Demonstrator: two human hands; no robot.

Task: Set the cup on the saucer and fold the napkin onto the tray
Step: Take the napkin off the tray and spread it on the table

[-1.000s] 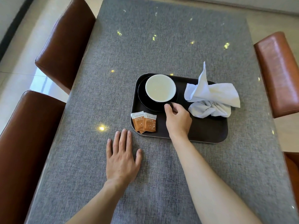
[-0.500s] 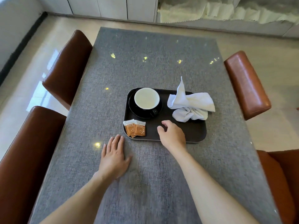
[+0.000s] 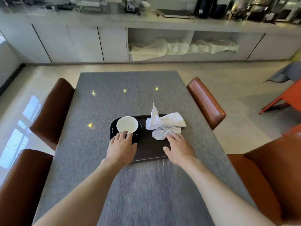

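A white-lined cup [image 3: 127, 124] sits on a black saucer [image 3: 139, 128] at the left end of the dark tray [image 3: 149, 149]. A crumpled white napkin [image 3: 162, 124] lies on the tray's right end, one corner sticking up. My left hand [image 3: 121, 147] rests over the tray's front left, fingers spread, fingertips touching the cup's near rim. My right hand [image 3: 178, 146] lies over the tray's front right, fingers apart, fingertips touching the napkin's near edge. The sugar packets are hidden under my left hand.
The tray lies on a grey table [image 3: 130, 95]. Brown leather chairs stand at the left [image 3: 52, 110], near left [image 3: 21, 185], right [image 3: 206, 101] and near right [image 3: 267, 176]. White cabinets [image 3: 81, 44] line the far wall. An orange chair [image 3: 288, 97] stands on the floor at right.
The head has tilted up, showing the room. My left hand moved from the table onto the tray to the cup. My right hand moved right to the napkin.
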